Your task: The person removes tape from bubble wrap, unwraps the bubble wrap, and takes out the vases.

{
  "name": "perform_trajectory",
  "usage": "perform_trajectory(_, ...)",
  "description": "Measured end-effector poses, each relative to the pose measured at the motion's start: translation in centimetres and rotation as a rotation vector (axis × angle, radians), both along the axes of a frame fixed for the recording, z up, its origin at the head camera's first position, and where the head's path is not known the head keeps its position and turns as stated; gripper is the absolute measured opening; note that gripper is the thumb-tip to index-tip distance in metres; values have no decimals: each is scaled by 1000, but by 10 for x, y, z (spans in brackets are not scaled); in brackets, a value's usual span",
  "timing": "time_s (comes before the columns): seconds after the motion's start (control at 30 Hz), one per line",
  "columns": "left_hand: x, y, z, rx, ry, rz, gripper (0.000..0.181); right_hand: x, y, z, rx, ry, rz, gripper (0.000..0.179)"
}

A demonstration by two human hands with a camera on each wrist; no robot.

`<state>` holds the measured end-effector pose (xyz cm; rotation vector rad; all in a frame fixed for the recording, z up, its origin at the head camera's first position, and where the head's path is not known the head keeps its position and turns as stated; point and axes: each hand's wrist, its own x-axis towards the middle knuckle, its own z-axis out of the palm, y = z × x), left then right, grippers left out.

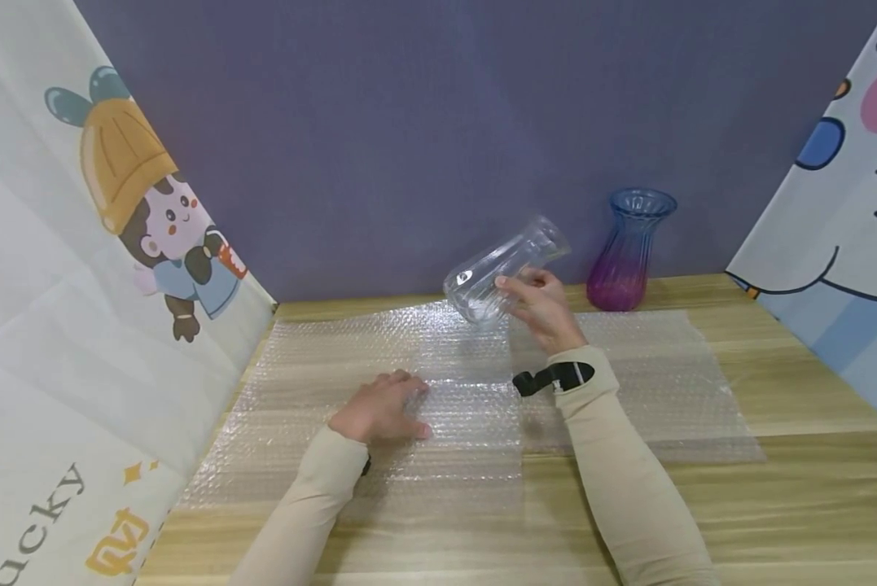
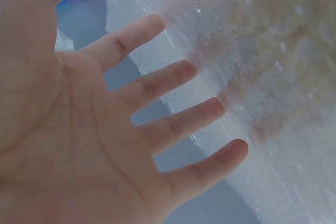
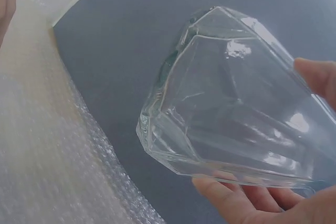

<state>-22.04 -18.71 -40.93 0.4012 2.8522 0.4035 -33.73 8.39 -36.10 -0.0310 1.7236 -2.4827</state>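
My right hand (image 1: pixel 544 309) grips a clear glass vase (image 1: pixel 491 277), thumb on one side and fingers on the other. The vase is tilted nearly on its side above the bubble wrap, base to the left and mouth to the upper right. Its faceted base (image 3: pixel 181 103) faces the right wrist camera. My left hand (image 1: pixel 383 408) is over the left sheet of bubble wrap (image 1: pixel 467 415). In the left wrist view its fingers (image 2: pixel 152 85) are spread and nearly straight, with the tips at the wrap; whether they press on it, I cannot tell.
A second bubble wrap sheet (image 1: pixel 673 382) lies to the right, partly under my right arm. Behind it a blue-to-purple glass vase (image 1: pixel 620 264) stands upright on the wooden table (image 1: pixel 812 488). A dark wall panel (image 1: pixel 379 146) rises at the back, with printed cloths on both sides.
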Motion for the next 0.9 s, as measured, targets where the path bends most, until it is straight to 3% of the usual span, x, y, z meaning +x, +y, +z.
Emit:
perform_trajectory(0.4, 3, 3, 1, 14, -65, 8, 84, -6, 10, -2, -15, 9, -131, 52)
perform_trajectory(0.67, 3, 3, -1, 6, -50, 9, 82, -8, 15, -6, 67, 44, -208, 52)
perform_trajectory(0.9, 1, 4, -1, 2, -51, 9, 82, -9, 18, -7, 42, 71, -228, 54)
